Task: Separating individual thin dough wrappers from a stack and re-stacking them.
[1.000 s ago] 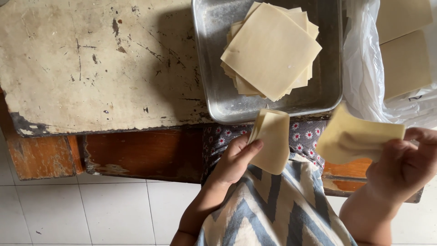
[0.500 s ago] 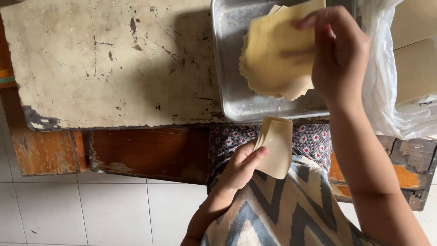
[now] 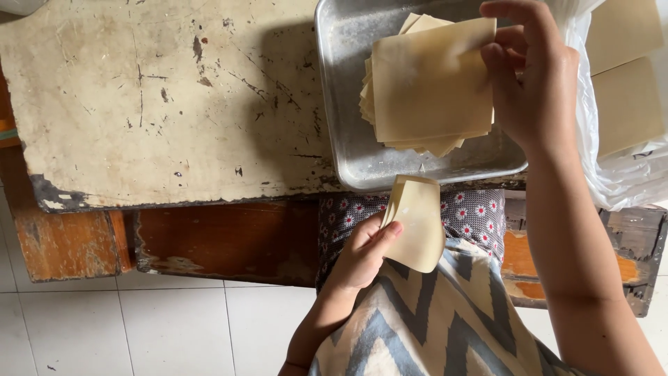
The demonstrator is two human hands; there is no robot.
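Observation:
My left hand (image 3: 365, 252) holds a small stack of pale square dough wrappers (image 3: 417, 221) over my lap, below the table edge. My right hand (image 3: 532, 76) reaches over a metal tray (image 3: 344, 104) and its fingers rest on the top wrapper of a fanned pile of dough wrappers (image 3: 428, 87) lying in the tray. Whether the fingers pinch that top sheet or only touch it is unclear.
A worn, scratched wooden board (image 3: 160, 104) lies left of the tray on a battered wooden table (image 3: 223, 240). A white plastic bag (image 3: 612, 160) at the right holds more stacked wrappers (image 3: 626, 90). White floor tiles (image 3: 139, 327) show below; a patterned cloth (image 3: 431, 327) covers my lap.
My right hand carried a wrapper from beside my lap up to the tray and laid it onto the pile. The left hand kept its stack almost still.

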